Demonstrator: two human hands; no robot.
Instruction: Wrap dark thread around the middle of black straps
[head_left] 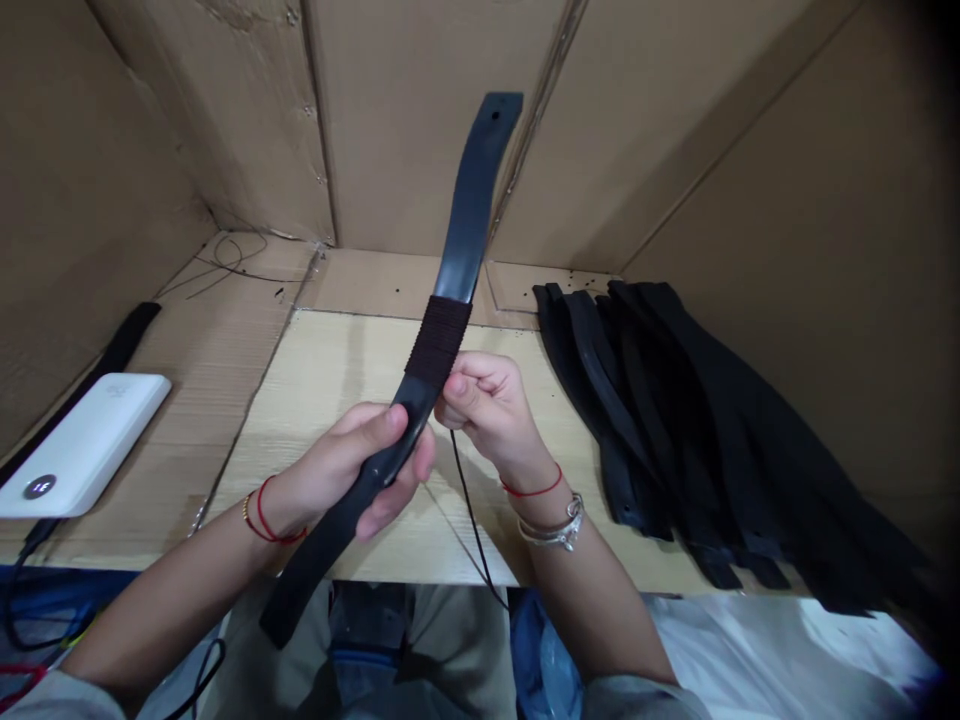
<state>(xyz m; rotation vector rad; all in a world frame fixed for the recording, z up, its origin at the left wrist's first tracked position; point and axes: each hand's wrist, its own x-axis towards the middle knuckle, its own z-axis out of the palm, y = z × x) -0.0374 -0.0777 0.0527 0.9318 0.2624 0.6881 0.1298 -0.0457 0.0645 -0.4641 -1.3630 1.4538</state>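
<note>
A long, curved black strip (466, 225) with a small hole at its far end slants across the middle of the head view. Dark brown cord (439, 338) is wound in tight, even turns around its middle. My left hand (360, 440) grips the strip below the winding, thumb on top and fingers underneath. At the lower right edge of the winding, my right hand (489, 408) is closed in a pinch on the cord. The loose cord tail (466, 500) hangs from the right hand down past the table edge. The fingertips of the right hand partly hide the cord.
Several similar black strips (675, 420) lie in a pile on the right. A white power bank (90, 440) with a cable rests at the left, beside another black strip (127, 340). Loose thin cord (229, 265) lies in the back left corner. Cardboard walls (420, 130) enclose the wooden table (300, 400).
</note>
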